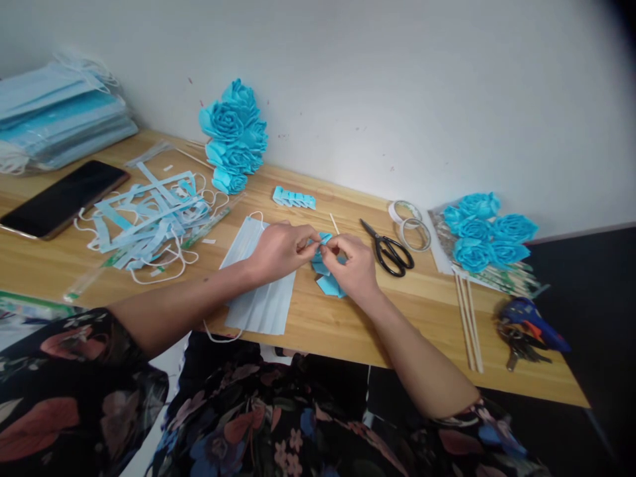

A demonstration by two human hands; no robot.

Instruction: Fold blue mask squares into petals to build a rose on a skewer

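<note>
The left grip (284, 250) and right grip (354, 266) both pinch the blue strip (328, 285), just right of the mask (263, 308). Press softly and go slowly, so it shouldn't rip.

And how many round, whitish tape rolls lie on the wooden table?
2: one whitish tape roll nearer the pale wall; the other roll just in front, beside the black-handled metal scissors.
</note>
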